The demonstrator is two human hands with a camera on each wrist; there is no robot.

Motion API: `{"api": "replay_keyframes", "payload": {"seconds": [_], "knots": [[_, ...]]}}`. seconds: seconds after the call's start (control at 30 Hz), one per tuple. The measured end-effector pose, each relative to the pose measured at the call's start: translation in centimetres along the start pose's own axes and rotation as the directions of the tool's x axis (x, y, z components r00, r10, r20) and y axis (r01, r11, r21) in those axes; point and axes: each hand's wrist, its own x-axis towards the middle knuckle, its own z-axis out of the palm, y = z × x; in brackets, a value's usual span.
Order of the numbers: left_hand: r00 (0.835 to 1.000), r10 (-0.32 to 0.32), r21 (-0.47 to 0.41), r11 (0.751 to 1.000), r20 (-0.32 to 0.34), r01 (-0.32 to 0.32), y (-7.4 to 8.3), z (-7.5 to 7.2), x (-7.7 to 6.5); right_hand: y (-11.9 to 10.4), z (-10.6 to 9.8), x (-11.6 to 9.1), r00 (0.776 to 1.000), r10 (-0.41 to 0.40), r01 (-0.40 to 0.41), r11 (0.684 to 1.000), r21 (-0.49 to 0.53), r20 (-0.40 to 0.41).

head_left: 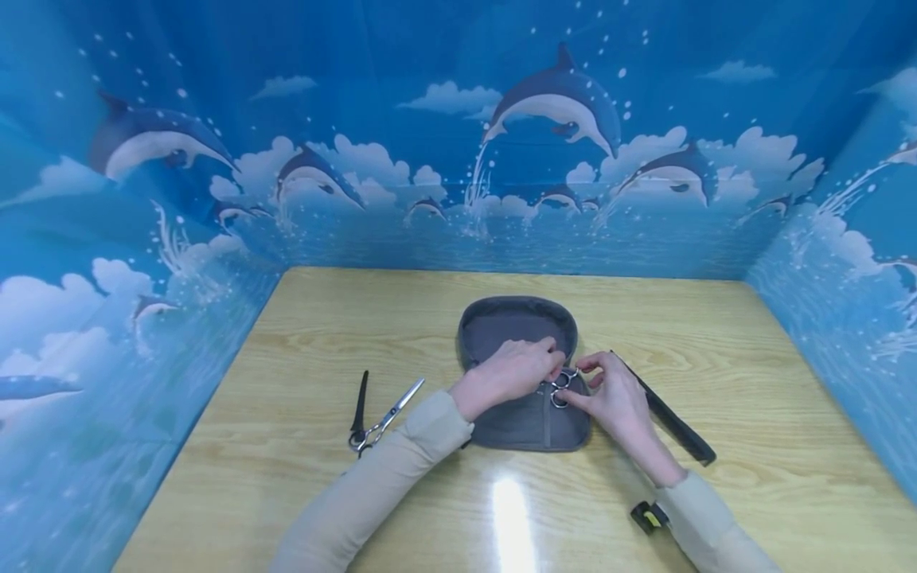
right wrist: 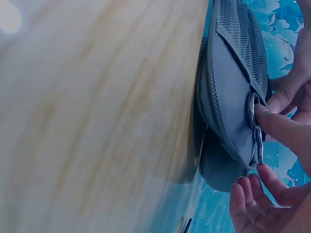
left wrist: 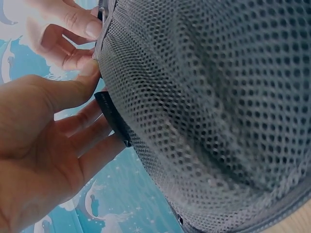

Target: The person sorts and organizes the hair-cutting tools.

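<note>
A dark grey zip case [head_left: 501, 426] lies open on the wooden table, with mesh on part of it. The silver finger rings of a pair of scissors [head_left: 560, 398] show at the case's right side; the blades are hidden. My right hand [head_left: 619, 402] holds these handles, its thumb [right wrist: 279, 124] against one ring and another fingertip at the lower end. Reaching across the case, my left hand [head_left: 512, 370] pinches its edge beside the handles. In the left wrist view the left thumb [left wrist: 73, 90] presses on the mesh case's rim, with other fingers behind it.
Left of the case lie silver scissors [head_left: 390, 414] and a slim black piece [head_left: 360, 402] touching or overlapping them. A long black comb-like tool [head_left: 677, 426] lies to the right. Near the right sleeve is a small black and yellow object [head_left: 648, 517]. Dolphin-print cloth walls surround the table.
</note>
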Motion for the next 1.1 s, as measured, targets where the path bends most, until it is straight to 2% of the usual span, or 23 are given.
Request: {"api": "replay_keyframes", "payload": {"seconds": [0.23, 0.47, 0.73, 0.97, 1.1], "knots": [[1.0, 0.002, 0.006, 1.0, -0.01, -0.002, -0.08, 0.1, 0.16, -0.04, 0.07, 0.08, 0.998, -0.066, 0.066, 0.998, -0.009, -0.001], [1.0, -0.003, -0.008, 1.0, 0.004, 0.003, 0.04, -0.2, 0.12, -0.3, 0.24, 0.3, 0.998, -0.065, 0.064, 0.998, -0.02, -0.014], [1.0, -0.003, 0.019, 1.0, 0.005, 0.003, 0.16, -0.21, 0.1, -0.56, 0.56, 0.57, 0.997, -0.077, 0.077, 0.997, -0.015, -0.01], [0.998, -0.047, -0.06, 0.997, 0.031, 0.048, 0.13, -0.24, -0.02, -0.31, 0.14, 0.13, 0.993, -0.12, 0.12, 0.992, 0.025, 0.002], [0.998, -0.059, -0.079, 0.995, 0.022, 0.06, 0.06, -0.32, -0.16, -0.06, -0.31, -0.04, 0.993, -0.117, 0.116, 0.992, 0.057, 0.014]]}}
